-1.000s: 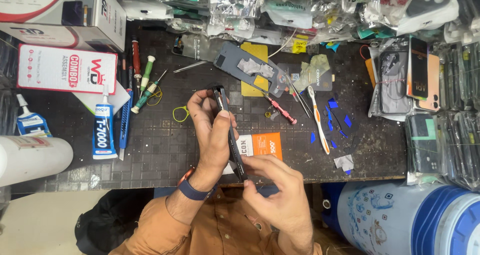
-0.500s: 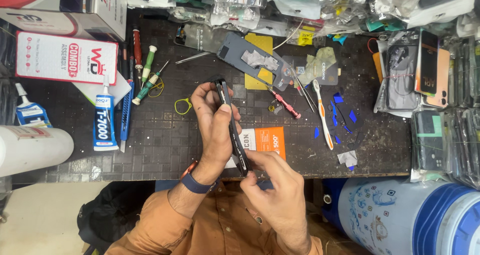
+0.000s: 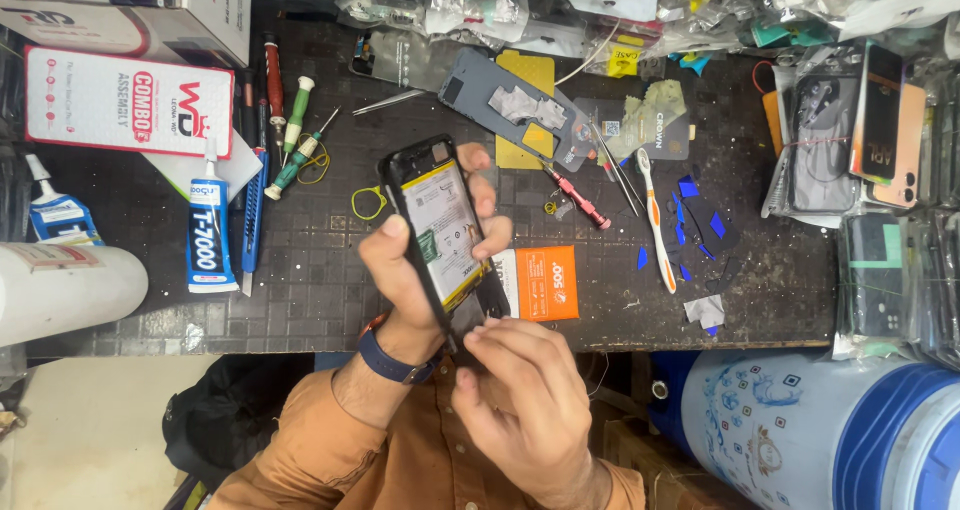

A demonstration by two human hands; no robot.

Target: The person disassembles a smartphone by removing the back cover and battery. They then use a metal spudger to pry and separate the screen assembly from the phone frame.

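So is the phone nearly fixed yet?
Not yet. The grey back cover is already off and lies on the bench. The left hand holds the opened phone, its battery showing, while the right hand picks at its bottom end. The cover is not back on.

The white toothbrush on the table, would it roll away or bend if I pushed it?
The toothbrush probably would not roll far: its orange-edged handle looks flattish and lies flat on the dark mat. It likely slides or spins instead, since it looks slim and light. The handle seems stiff plastic, so only the bristle end would give much.
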